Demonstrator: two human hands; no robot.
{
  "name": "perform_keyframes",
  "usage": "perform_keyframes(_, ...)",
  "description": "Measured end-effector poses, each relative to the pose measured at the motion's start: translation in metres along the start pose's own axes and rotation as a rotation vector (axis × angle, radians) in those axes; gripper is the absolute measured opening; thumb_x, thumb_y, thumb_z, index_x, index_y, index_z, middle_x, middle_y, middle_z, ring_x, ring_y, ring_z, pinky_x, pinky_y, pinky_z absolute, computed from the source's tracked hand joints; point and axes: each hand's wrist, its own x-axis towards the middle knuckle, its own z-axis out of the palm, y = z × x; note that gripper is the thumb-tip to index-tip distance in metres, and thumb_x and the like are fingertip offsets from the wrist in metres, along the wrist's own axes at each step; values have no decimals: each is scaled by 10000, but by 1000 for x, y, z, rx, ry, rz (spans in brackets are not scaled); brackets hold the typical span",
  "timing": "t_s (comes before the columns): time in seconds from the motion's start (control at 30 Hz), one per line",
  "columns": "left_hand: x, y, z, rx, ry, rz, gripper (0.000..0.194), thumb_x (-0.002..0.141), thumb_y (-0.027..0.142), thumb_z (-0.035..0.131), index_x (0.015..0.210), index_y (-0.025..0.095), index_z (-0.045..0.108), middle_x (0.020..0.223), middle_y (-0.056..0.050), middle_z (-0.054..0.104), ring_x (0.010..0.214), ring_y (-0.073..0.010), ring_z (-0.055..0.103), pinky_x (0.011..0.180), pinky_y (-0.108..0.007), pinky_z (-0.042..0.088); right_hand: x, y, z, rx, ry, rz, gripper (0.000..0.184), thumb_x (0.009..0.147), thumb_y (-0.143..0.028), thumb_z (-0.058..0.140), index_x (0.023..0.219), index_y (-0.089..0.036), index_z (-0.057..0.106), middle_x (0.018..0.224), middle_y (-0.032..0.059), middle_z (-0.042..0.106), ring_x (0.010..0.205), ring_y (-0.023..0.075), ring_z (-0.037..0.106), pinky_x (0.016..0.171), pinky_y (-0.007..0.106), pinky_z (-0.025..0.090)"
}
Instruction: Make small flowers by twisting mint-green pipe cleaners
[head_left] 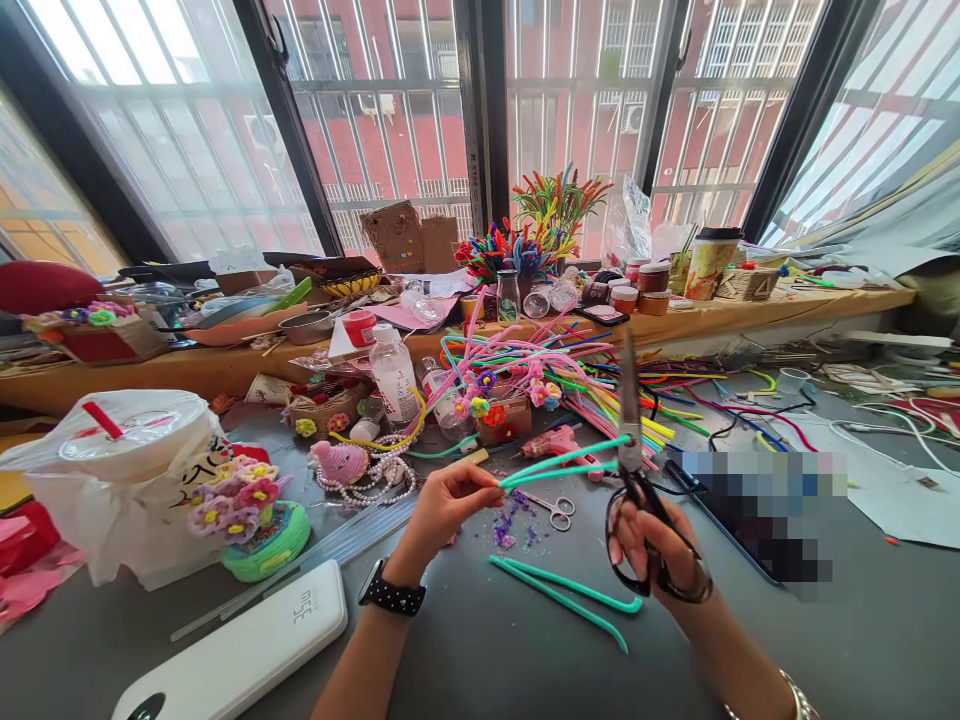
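Note:
My left hand, with a watch on its wrist, pinches the near ends of two turquoise pipe cleaners. Their far ends reach to the blades of the scissors, which point upward. Through the black handles go the fingers of my right hand. Whether the blades are fully closed on the stems is hard to make out. On the grey table below lie more turquoise pipe cleaners, bent at their ends. Small silver scissors rest beside purple scraps, just beyond my hands.
A white power bank, a potted pipe-cleaner flower and a bagged cup stand at the left. A phone lies at right. Behind are a pink glue gun, a bottle and a pile of colored pipe cleaners.

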Motion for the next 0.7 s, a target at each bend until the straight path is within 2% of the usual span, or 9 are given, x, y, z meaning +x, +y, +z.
perform_keyframes(0.13,0,2,-5,29,72,10,182,551,261,707,619,125,606,636,-21,649,588,-137,615,596,-236,504,4,-9,-8,-70,115,-14,351,755,-387,494,476,-192,409,346,-53,346,361,91,376,444,232,392)
perform_keyframes(0.23,-1,6,-11,73,132,9,189,556,269,703,638,125,611,615,-26,653,593,-150,620,591,-241,498,3,-25,-17,-364,188,49,360,768,-355,489,461,-188,400,393,-36,388,441,112,458,512,246,405)
perform_keyframes(0.3,-1,8,-15,91,173,21,197,567,283,694,654,124,617,603,-31,655,597,-160,620,595,-252,497,-2,-37,-26,-602,197,131,324,741,-378,517,496,-188,423,418,-24,421,509,145,513,482,240,388)
perform_keyframes(0.4,0,10,-19,84,226,33,211,568,298,690,662,121,624,597,-33,656,584,-156,613,594,-256,493,-15,-51,-46,-946,115,280,260,689,-393,564,572,-184,462,448,-40,439,422,111,441,419,225,358)
perform_keyframes(0.5,0,10,-20,55,251,14,229,550,310,698,660,120,633,592,-28,656,563,-147,605,584,-253,487,-32,-57,-71,-1352,-79,287,291,651,-406,582,515,-186,448,454,-40,446,424,101,416,409,211,316)
perform_keyframes(0.57,0,11,-20,39,263,-2,232,543,311,702,662,121,640,590,-25,657,555,-142,602,580,-247,482,-43,-57,-87,-1567,-149,293,268,655,-425,560,536,-192,498,474,-16,508,447,132,458,435,234,330)
perform_keyframes(0.63,0,11,-19,36,267,-11,224,541,302,704,660,122,644,593,-25,658,552,-138,600,578,-240,479,-49,-56,-100,-1687,-169,332,226,657,-417,552,613,-196,562,568,35,599,527,193,537,477,270,364)
perform_keyframes(0.7,0,11,-19,49,255,-17,211,542,291,705,652,121,646,597,-25,659,552,-132,595,574,-229,473,-50,-58,-109,-1754,-163,377,234,670,-425,530,647,-196,574,609,60,621,557,228,563,488,291,377)
